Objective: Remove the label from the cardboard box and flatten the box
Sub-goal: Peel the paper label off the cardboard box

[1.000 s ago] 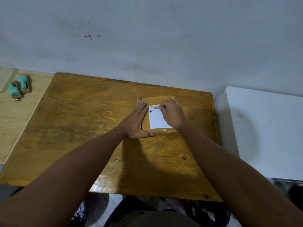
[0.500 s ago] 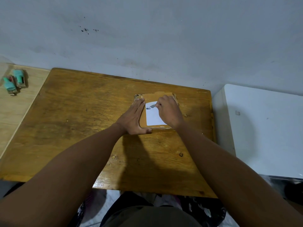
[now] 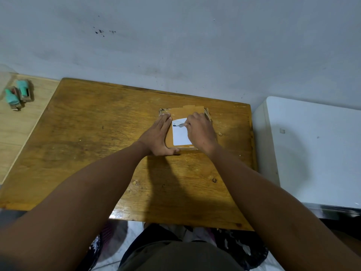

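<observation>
Where the pale wooden surface at the far left is cut off by the frame edge, two teal objects [image 3: 16, 94] lie close together, too small and blurred to identify. Next comes the brown wooden worktop [image 3: 88, 143], its near edge partly hidden by the person's forearms. The left hand [image 3: 157, 136] lies flat with fingers straight and together, pressing on the left part of the cardboard box [image 3: 186, 112], which sits toward the far right of the worktop; much of the box is covered by both hands. On its top sits the white label [image 3: 180, 136], its right side hidden beneath the right hand [image 3: 200, 132]. That hand's grip is a pinch on a lifted strip at the label's upper edge, though the fingertips are hard to make out. Print on the label is unreadable. Rightmost, a white cabinet [image 3: 312, 153] runs out of the frame.
</observation>
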